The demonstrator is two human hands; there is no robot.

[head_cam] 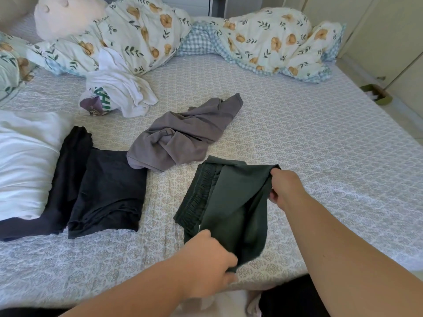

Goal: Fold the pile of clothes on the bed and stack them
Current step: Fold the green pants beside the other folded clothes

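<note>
Dark green shorts with an elastic waistband lie partly folded on the bed in front of me. My left hand grips their near corner, and my right hand pinches their far right corner, lifting that edge. A crumpled grey garment lies just beyond the shorts. To the left sits a folded dark navy piece over a black one. A crumpled white shirt with green print lies further back on the left.
The patterned bedsheet covers the mattress. A floral duvet is bunched along the far side with a cream plush toy. A white pillow lies at the left edge. Green slippers sit on the floor at the right.
</note>
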